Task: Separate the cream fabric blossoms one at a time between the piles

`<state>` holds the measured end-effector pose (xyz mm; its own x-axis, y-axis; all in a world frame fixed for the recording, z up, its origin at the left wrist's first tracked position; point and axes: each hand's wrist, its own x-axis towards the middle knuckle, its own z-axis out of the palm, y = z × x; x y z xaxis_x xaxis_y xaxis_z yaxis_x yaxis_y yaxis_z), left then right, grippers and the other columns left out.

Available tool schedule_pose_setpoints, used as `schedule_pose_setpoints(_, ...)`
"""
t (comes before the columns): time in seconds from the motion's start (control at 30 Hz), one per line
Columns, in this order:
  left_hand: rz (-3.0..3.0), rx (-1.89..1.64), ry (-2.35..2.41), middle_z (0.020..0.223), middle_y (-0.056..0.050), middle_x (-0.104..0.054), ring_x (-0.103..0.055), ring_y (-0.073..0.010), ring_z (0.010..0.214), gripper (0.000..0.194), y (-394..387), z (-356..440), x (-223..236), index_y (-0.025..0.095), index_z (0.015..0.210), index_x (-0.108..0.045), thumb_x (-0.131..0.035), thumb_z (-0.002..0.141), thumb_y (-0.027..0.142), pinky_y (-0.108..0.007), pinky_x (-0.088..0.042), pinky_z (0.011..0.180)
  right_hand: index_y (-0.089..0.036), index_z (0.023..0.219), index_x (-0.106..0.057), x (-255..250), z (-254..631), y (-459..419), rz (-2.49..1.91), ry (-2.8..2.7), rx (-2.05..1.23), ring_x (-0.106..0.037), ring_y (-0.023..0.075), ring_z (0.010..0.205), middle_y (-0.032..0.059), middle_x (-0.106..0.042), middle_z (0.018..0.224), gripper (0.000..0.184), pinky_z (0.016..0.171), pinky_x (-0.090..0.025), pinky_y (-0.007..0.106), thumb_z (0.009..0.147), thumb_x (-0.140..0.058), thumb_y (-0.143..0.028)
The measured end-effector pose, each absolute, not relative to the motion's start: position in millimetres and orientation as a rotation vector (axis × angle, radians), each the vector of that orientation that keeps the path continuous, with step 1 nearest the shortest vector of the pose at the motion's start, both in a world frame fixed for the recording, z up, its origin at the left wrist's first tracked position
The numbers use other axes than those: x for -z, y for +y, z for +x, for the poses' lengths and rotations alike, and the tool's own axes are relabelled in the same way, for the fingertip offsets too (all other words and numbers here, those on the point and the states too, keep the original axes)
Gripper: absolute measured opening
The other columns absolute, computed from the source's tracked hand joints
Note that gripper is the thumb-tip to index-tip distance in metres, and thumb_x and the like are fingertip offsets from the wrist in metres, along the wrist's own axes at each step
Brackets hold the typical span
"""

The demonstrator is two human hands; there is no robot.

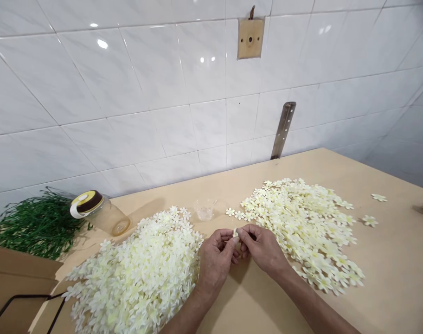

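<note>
My left hand (216,260) and my right hand (262,246) meet above the table, fingertips pinched together on a small pale artificial flower (235,233). Most of that flower is hidden by the thumbs and fingers. To the left of my left hand spreads a tall heap of white artificial flowers (145,269). On the right, past my right hand, lies a flatter pile of pale yellow artificial flowers (298,218). Just beyond my hands stands a small clear plastic cup (205,211).
A clear jar (109,215) with a brown and yellow lid stands at the back left, near green artificial stems (37,222). A cardboard box (20,278) is at the left edge. Loose flowers (369,221) lie to the right on the table (388,269). A metal strip (283,130) leans against the tiled wall.
</note>
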<state>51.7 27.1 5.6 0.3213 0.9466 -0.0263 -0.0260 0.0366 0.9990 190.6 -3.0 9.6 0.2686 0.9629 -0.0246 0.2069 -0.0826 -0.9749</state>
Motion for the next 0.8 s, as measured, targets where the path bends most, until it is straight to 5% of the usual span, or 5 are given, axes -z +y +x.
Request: schedule_pose_setpoints(0.8, 1.149, -1.035, 1.058, 0.057, -0.001, -0.062, -0.060, -0.0138, 0.047, 0.028, 45, 41, -5, 0.013, 0.089, -0.064, -0.064, 0.079, 0.039, -0.024, -0.051, 0.046, -0.017, 0.074, -0.060, -5, 192, -1, -1.402, -1.034, -1.106, -0.058, 0.0129, 0.047, -0.0013, -0.059, 0.059, 0.040, 0.049, -0.045, 0.024, 0.080, -0.062, -0.057)
